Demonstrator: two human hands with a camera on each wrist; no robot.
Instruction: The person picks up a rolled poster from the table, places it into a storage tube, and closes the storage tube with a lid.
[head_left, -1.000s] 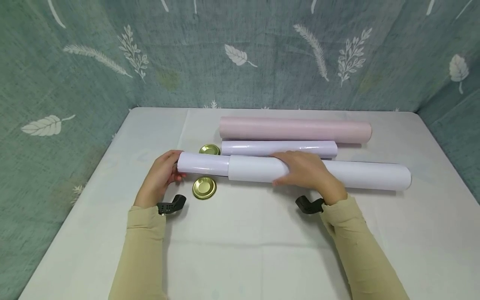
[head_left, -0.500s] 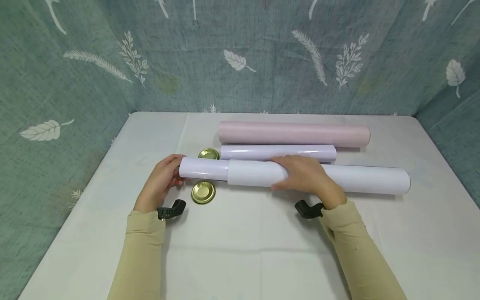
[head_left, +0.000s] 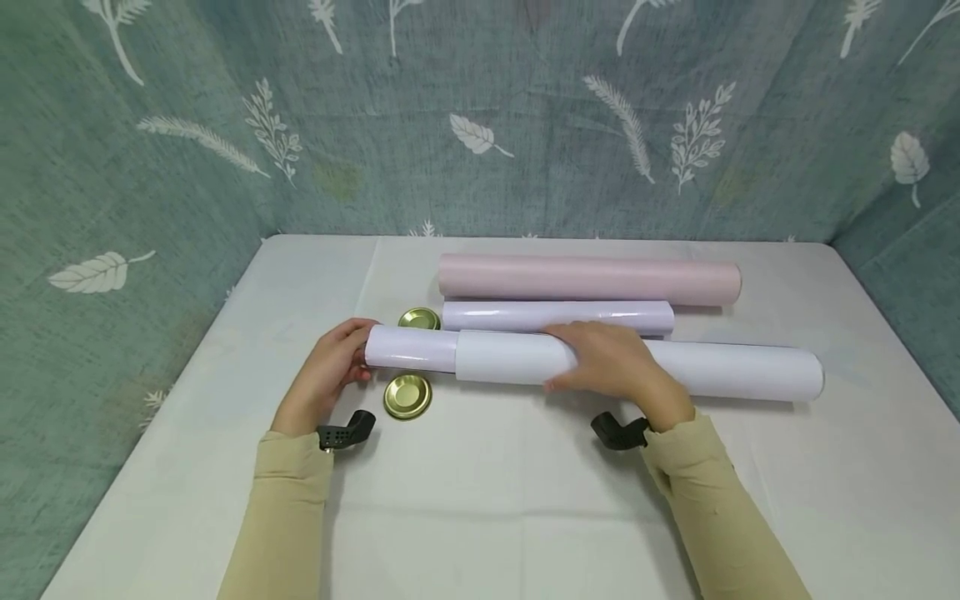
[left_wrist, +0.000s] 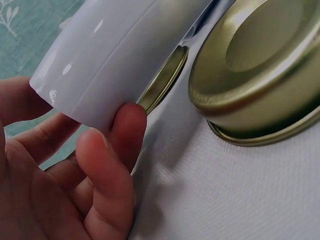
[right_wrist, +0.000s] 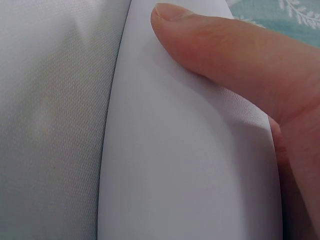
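Lilac roll (head_left: 411, 348) partly hidden in white tube (head_left: 735, 369), left fingers (left_wrist: 131, 130) holding roll, right fingers (head_left: 576, 335) gripping tube

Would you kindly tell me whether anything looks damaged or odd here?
Nothing stands out: the front glossy roll lines up with the white tube, and the near gold lid shows no obvious dent.

We saw a long, smooth white tube (head_left: 735, 369) lying crosswise. We saw a glossy lilac roll (head_left: 411, 347) partly inside it, protruding from its left end.
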